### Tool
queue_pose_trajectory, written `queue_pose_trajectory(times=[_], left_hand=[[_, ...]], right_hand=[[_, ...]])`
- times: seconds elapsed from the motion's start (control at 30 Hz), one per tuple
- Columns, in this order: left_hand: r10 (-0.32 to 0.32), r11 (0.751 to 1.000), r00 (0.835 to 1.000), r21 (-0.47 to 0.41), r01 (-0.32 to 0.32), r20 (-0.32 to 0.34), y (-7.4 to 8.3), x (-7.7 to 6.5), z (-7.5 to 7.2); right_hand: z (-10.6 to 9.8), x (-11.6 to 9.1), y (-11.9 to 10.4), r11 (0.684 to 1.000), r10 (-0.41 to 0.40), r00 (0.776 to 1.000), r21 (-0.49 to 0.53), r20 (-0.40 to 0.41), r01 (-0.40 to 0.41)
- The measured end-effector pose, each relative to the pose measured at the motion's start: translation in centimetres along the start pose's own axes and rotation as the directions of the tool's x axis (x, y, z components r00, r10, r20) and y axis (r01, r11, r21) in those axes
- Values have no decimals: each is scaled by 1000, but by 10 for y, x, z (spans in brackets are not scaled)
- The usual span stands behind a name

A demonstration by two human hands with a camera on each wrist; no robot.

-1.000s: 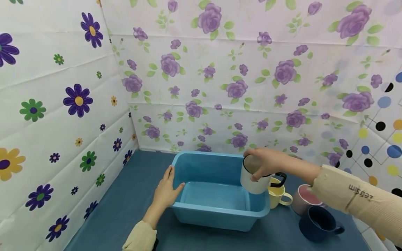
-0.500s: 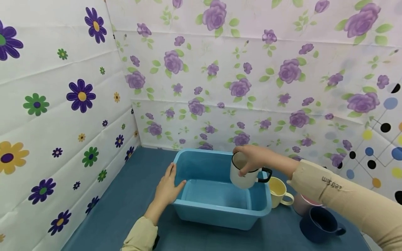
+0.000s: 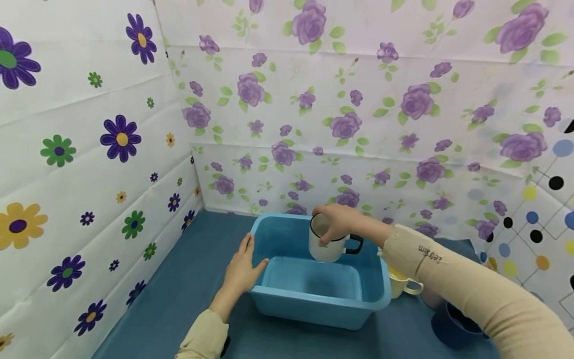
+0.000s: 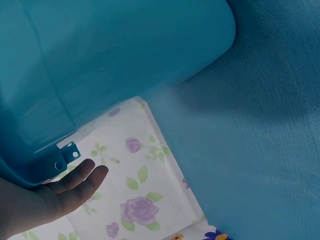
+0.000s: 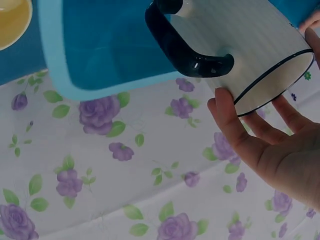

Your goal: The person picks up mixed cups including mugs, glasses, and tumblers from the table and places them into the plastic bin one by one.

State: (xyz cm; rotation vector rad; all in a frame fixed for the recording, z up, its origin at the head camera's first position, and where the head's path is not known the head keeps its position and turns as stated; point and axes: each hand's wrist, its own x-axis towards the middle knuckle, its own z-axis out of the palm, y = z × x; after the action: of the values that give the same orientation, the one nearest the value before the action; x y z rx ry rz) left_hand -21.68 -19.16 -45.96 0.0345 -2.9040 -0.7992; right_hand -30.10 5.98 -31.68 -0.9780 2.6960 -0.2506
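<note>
My right hand (image 3: 345,222) holds a white enamel mug (image 3: 324,251) by its rim, fingers and thumb spread around the top edge. The mug has a black rim and a black handle (image 5: 187,57), which points right in the head view. It hangs over the inside of a light blue plastic basin (image 3: 309,312), slightly tilted. At the basin's left side, my left hand (image 3: 239,271) rests on the rim with its thumb pointing inward. In the left wrist view, its fingers (image 4: 82,187) extend fairly straight beside the basin's outer wall.
Right of the basin stands a yellow mug (image 3: 399,288). Behind my right sleeve (image 3: 448,269), a pink mug (image 3: 431,298) and a navy blue mug (image 3: 454,326) are partly hidden. Flower-print sheets (image 3: 309,124) rise behind and left of the blue table surface (image 3: 179,294).
My right hand has carried the white mug leftward, from the basin's right edge to over its inside. The right sleeve now covers more of the other mugs. My left hand stays on the rim.
</note>
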Motion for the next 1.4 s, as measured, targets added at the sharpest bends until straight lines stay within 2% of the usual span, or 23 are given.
queue_pose_trajectory(times=[0.2,0.47,0.7,0.83,1.2,1.4], left_hand=[[-7,1000,1000,-17,7,-20,-5,-3,-1],[-15,1000,999,-7,15,-35,-4,2,-2],[-6,1000,1000,-4,6,-11,4,4,2],[-3,1000,1000,-6,3,-28,6,5,3],[1,1000,1000,24,0,-11,1,0,1],[-8,1000,1000,29,8,3,1,0,5]], right_hand=[[16,17,-13,999,-45,999,-1,-17,45],[33,38,-25,997,-77,994,3,-71,78],[50,48,-26,999,-42,994,18,-97,44],[57,57,-27,999,-49,991,-5,-126,49],[82,78,-34,999,-45,994,-10,-100,44],[97,87,-27,999,-33,995,-13,-94,32]])
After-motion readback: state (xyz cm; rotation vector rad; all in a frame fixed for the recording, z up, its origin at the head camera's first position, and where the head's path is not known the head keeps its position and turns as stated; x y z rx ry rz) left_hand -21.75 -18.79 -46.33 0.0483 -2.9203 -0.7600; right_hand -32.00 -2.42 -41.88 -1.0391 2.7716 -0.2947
